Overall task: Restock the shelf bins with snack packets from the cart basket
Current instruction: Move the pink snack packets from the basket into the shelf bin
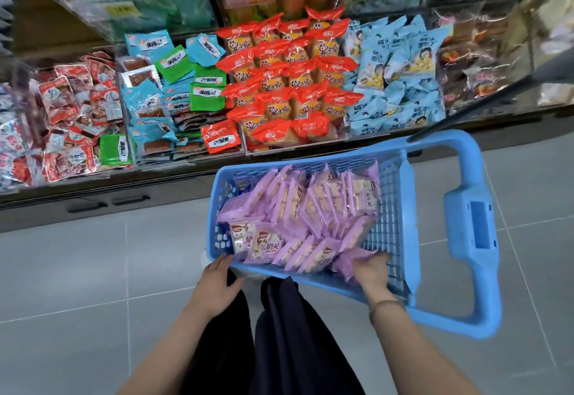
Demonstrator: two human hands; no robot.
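Note:
A blue plastic cart basket stands on the floor in front of me, filled with several purple snack packets. My left hand rests at the basket's near left corner, fingers by the rim. My right hand reaches inside the basket at its near right side, fingers dipping under the purple packets; whether they grip any is hidden. Beyond the basket, clear shelf bins hold red packets, light-blue packets, and blue and green packets.
The basket's blue handle juts out to the right. A bin of red-and-white packets sits at the far left, brown packets at the far right. Grey floor tiles lie on the left. My dark-trousered legs are below.

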